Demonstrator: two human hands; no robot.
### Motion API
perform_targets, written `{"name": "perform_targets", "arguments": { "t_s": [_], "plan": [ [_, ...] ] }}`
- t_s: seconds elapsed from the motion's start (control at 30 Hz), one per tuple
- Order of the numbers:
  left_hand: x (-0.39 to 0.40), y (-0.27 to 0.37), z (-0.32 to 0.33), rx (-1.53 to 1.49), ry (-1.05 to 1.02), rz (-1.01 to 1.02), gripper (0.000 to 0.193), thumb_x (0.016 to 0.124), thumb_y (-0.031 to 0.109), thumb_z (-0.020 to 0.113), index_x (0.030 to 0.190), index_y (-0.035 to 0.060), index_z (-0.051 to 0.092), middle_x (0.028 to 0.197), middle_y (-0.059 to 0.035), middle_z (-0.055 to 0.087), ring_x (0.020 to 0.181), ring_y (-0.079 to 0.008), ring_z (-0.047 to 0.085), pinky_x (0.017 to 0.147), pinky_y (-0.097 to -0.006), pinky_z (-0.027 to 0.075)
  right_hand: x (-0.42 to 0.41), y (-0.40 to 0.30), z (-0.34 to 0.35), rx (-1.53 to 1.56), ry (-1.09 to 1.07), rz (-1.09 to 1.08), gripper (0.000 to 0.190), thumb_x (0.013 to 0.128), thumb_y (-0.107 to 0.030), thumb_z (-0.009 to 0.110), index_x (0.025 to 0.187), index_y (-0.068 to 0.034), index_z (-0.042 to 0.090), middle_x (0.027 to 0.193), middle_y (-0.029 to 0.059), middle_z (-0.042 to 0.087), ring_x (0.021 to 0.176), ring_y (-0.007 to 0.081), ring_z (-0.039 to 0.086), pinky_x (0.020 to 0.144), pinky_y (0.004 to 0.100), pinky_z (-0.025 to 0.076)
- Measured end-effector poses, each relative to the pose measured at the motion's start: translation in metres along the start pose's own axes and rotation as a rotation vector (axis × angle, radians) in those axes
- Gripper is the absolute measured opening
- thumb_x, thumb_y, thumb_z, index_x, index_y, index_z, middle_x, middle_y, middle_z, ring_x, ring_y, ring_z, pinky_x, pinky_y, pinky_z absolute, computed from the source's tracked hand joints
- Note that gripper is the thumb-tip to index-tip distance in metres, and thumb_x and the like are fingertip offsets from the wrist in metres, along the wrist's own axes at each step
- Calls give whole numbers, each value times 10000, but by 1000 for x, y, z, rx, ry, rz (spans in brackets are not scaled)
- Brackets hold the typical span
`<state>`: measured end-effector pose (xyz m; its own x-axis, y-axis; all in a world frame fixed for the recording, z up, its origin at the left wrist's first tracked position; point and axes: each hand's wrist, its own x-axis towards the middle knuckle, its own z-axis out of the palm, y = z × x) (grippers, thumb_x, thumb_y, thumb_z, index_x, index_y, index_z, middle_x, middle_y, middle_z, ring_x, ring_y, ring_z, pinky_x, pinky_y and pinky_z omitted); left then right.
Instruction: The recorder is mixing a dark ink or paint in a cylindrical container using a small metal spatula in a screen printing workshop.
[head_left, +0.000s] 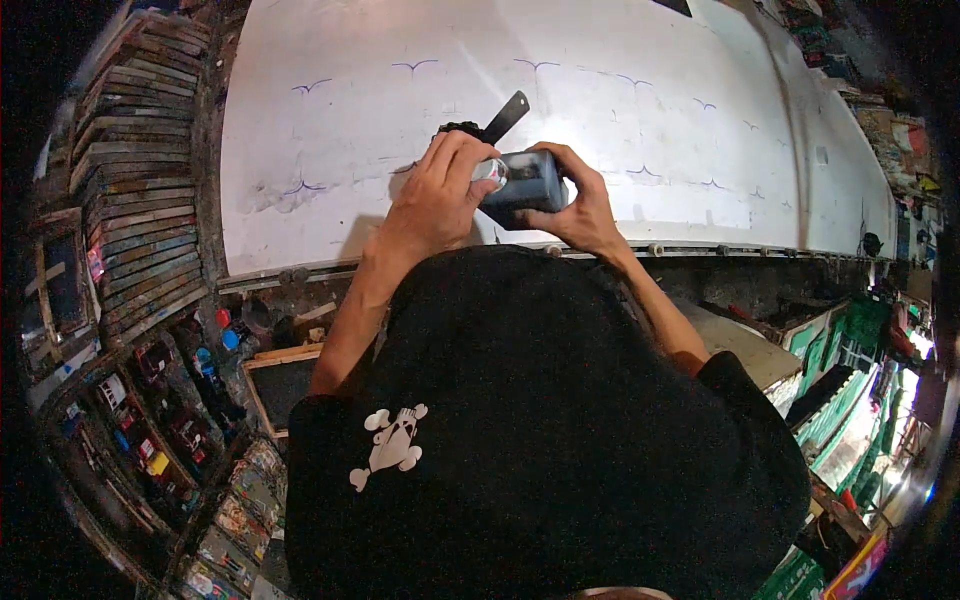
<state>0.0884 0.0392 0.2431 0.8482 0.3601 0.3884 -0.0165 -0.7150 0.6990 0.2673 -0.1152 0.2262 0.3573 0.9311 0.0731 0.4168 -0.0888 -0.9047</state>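
Observation:
My right hand (581, 202) grips a dark, box-shaped bottle (529, 184) from its right end. The bottle lies tilted on its side, with its narrower end towards the left. Over that end my left hand (435, 187) closes on a pale round cap (489, 176); whether the cap is still fixed to the bottle is hidden by the fingers. Just behind my left hand, a dark tub-like container (459, 127) is mostly covered. A black handle with a hole near its tip (510, 116) slants up from beside it. Everything is over a white table (360, 142).
Blue curved marks and grey smudges cover parts of the tabletop. Rollers (656, 250) line its near edge. To the left stand a rack of stacked wooden frames (154, 217) and cluttered shelves (150, 442). A framed dark screen (281, 390) leans below the table.

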Motion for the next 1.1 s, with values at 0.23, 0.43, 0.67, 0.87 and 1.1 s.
{"name": "perform_targets", "arguments": {
  "t_s": [0.23, 0.43, 0.67, 0.87, 1.1],
  "plan": [
    [1, -14, -1, 174, -39, -117, 365, 932, 319, 665, 1009, -14, 539, 950, -180, 569, 942, -361, 582, 800, -458, 477, 6, -9, 3, -172, 27, -177, 729, 586, -73, 874, 1258, -35, 594, 1109, 113, 650, 1020, 245, 640, 917, 350, 504],
    [15, -18, -21, 300, -196, -99, 541, 867, 559, 684, 867, 36, 546, 754, -120, 588, 714, -325, 594, 650, -444, 463, 5, -6, 7, -132, 32, -205, 716, 583, -75, 867, 1250, -50, 607, 1114, 118, 648, 1026, 280, 647, 904, 376, 513],
    [17, -4, -37, 84, -246, -226, 542, 812, 575, 754, 855, 59, 594, 683, -66, 580, 627, -239, 581, 585, -406, 443, 4, 2, 9, -100, -3, -190, 743, 577, -93, 891, 1263, -51, 609, 1154, 116, 656, 1078, 264, 648, 936, 383, 515],
    [12, -15, -42, -200, -106, -407, 316, 862, 282, 799, 883, 38, 600, 677, -22, 558, 627, -113, 519, 568, -299, 419, 10, -4, 4, -140, 0, -127, 722, 581, -98, 892, 1247, -56, 618, 1158, 109, 648, 1079, 261, 639, 976, 373, 502],
    [-8, -47, -40, -404, 334, -502, 243, 917, 218, 749, 966, 16, 623, 767, -3, 625, 728, -71, 564, 665, -255, 460, 17, -13, -5, -194, -2, -71, 744, 610, -103, 875, 1301, -65, 601, 1187, 116, 622, 1089, 269, 630, 971, 370, 496]
  ]
}}
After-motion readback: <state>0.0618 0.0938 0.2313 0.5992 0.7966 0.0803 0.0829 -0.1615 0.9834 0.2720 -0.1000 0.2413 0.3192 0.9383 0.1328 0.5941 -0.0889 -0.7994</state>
